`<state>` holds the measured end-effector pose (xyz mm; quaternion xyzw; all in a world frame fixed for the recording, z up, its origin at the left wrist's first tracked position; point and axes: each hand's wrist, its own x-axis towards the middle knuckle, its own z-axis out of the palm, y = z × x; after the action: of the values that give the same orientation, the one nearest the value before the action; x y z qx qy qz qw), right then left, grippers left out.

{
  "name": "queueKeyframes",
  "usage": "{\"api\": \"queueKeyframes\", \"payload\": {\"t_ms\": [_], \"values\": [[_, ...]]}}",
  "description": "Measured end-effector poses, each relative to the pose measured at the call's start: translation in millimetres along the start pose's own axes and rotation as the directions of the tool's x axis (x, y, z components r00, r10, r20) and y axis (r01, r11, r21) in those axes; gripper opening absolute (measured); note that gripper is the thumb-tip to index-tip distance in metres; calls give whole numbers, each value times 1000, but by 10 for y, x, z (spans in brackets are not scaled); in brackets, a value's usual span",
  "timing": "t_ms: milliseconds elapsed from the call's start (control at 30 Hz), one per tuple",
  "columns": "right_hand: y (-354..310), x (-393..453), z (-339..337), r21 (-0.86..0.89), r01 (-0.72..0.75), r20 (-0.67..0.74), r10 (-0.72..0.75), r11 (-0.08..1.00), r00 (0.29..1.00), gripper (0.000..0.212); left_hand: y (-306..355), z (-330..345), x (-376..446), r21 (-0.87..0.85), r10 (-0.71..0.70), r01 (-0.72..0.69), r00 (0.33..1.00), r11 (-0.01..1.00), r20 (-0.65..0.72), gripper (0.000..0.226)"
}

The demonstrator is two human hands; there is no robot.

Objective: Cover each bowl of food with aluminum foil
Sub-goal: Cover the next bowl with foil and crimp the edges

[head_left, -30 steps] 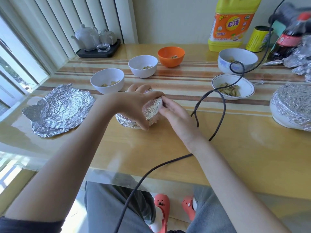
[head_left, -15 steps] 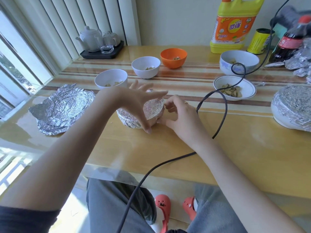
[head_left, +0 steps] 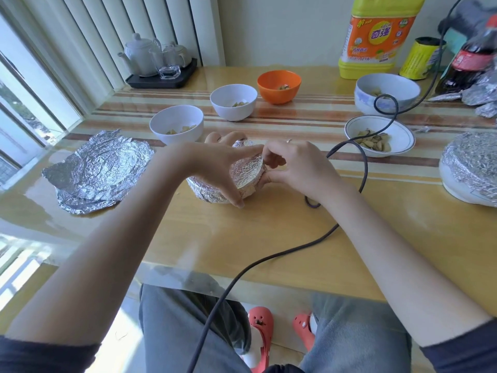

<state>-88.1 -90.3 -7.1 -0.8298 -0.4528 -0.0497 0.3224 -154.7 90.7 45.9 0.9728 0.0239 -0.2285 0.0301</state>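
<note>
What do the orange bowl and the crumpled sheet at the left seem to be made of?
Orange bowl: probably plastic; uniform bright colour, thin rim and a soft sheen.
Sheet: aluminium foil; silvery, shiny, holding sharp creases.

wood table (head_left: 269, 238) | vert blinds (head_left: 88, 36) left | pale wall (head_left: 282, 28) | daylight
</note>
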Motion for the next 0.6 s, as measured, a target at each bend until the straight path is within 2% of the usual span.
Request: {"api": "queueKeyframes", "payload": {"t_ms": [333,600], "values": [[101,34,-11,152,-102,99,87,983,991,24,-2,10,6,16,-11,11,1000,1000,-3,119],[133,88,-41,166,-86,128,66,982,990,11,6,6,6,18,-15,14,1000,1000,6,119]]}}
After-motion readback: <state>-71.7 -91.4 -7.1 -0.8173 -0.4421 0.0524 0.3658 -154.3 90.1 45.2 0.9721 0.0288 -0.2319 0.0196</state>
